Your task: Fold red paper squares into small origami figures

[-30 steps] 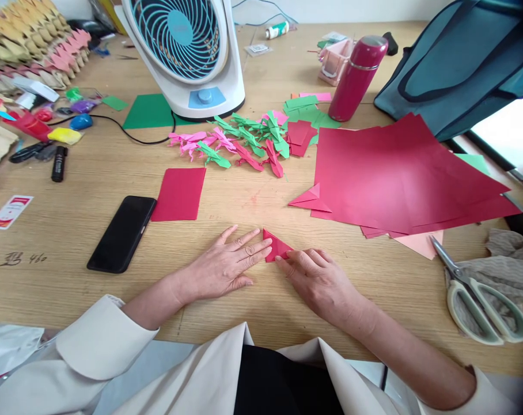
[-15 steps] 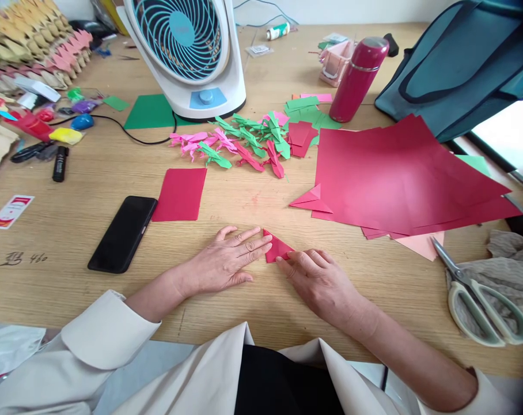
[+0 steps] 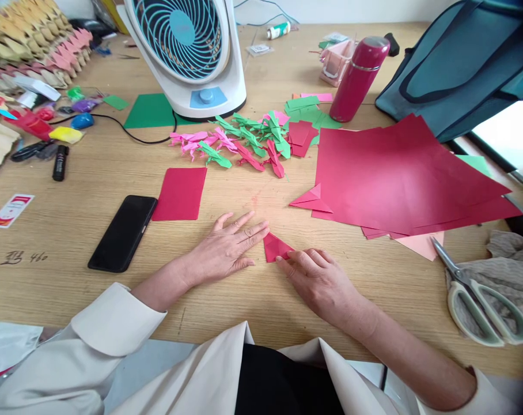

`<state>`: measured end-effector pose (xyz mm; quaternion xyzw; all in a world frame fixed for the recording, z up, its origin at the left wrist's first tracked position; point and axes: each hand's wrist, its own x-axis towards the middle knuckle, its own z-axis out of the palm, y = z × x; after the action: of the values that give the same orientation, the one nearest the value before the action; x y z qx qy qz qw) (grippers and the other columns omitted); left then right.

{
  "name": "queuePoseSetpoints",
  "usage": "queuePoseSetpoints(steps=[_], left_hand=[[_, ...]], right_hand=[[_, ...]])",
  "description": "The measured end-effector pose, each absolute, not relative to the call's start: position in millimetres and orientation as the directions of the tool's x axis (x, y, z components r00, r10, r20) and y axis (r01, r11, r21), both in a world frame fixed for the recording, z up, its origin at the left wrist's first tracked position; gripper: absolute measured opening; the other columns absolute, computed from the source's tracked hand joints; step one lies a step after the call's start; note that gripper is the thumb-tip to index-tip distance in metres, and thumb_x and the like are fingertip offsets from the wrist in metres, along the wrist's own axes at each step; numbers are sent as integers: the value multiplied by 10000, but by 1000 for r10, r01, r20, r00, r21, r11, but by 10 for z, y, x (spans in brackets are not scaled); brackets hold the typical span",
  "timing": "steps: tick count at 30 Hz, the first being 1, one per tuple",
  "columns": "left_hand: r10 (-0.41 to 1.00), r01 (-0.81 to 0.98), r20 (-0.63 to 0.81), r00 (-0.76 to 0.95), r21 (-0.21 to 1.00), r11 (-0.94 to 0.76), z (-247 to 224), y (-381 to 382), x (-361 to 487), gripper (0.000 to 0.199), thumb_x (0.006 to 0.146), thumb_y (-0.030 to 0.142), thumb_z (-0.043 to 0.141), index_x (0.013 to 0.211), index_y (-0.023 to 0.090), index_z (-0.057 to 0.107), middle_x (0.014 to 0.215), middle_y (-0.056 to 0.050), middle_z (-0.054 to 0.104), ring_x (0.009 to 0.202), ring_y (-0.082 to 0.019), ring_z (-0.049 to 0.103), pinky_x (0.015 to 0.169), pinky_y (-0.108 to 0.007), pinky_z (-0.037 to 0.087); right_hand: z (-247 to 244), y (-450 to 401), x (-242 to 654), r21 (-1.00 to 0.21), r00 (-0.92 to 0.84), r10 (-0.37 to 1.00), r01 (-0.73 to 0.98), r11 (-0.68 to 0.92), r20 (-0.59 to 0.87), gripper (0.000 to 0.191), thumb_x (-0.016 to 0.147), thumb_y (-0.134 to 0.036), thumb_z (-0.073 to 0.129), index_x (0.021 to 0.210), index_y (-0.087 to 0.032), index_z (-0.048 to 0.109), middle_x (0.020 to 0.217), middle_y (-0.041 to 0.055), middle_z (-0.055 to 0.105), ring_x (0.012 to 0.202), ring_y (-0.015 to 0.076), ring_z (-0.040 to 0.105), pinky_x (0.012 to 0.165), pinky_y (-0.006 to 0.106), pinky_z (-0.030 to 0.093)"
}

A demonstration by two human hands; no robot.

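Note:
A small red paper triangle (image 3: pixel 275 249) lies flat on the wooden table in front of me. My left hand (image 3: pixel 227 248) is spread out beside it, palm down, with a fingertip at the triangle's upper left corner. At the right corner, the thumb and bent fingers of my right hand (image 3: pixel 324 282) pinch the paper. Farther back, another folded red paper piece (image 3: pixel 311 200) rests against the large red sheets (image 3: pixel 400 178). A stack of red paper rectangles (image 3: pixel 180 194) is left of centre.
A black phone (image 3: pixel 122 233) lies at left and scissors (image 3: pixel 481 294) at right. Folded pink, green and red paper pieces (image 3: pixel 244 138) are heaped before a fan (image 3: pixel 205 104). Behind stand a red flask (image 3: pixel 359 80) and a blue-green bag (image 3: pixel 460 63).
My left hand has shifted slightly up along the triangle's left side, uncovering more of the paper. My right hand keeps its pinch and has barely moved.

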<state>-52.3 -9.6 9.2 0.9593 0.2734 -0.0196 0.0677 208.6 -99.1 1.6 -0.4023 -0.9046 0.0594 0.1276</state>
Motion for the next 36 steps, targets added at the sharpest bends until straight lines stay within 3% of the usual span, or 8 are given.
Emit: queuePoseSetpoints(steps=[9, 15, 21, 28, 36], left_hand=[[647, 643, 13, 763, 93, -760, 82, -216, -381, 699, 978, 557, 324, 1560, 211, 149, 1586, -111, 298, 1505, -318, 113, 1167, -591, 36], [489, 484, 4, 872, 137, -864, 84, -382, -288, 701, 980, 568, 290, 1560, 203, 144, 1583, -107, 305, 1506, -284, 133, 1181, -559, -33], [562, 560, -35, 827, 153, -814, 24, -466, -210, 721, 977, 559, 319, 1559, 173, 138, 1588, -127, 283, 1500, -285, 167, 1185, -559, 32], [680, 682, -70, 730, 136, -718, 72, -551, -102, 646, 987, 503, 360, 1537, 185, 242, 1602, -90, 258, 1495, -271, 185, 1183, -525, 142], [736, 733, -67, 674, 181, -655, 92, -598, -54, 622, 996, 521, 292, 1535, 212, 250, 1601, -72, 277, 1494, -273, 182, 1178, -530, 160]], right_hand=[[10, -994, 2083, -194, -640, 755, 730, 655, 141, 406, 928, -145, 461, 1328, -153, 530, 1175, 125, 587, 938, 245, 506, 848, 390, 423], [-4, -990, 2084, -177, -644, 752, 731, 659, 142, 425, 936, -176, 478, 1360, -150, 501, 1151, 123, 579, 913, 247, 482, 841, 392, 415], [10, -996, 2077, -155, -646, 749, 732, 663, 149, 405, 941, -192, 490, 1343, -149, 519, 1125, 129, 580, 914, 250, 481, 830, 389, 406], [5, -997, 2063, -139, -634, 747, 736, 663, 201, 354, 959, -197, 474, 1301, -152, 554, 1076, 132, 587, 876, 241, 487, 799, 383, 405], [46, -1014, 2063, -164, -619, 755, 740, 653, 215, 344, 967, -190, 467, 1300, -142, 540, 1056, 131, 588, 921, 245, 503, 832, 387, 424]])
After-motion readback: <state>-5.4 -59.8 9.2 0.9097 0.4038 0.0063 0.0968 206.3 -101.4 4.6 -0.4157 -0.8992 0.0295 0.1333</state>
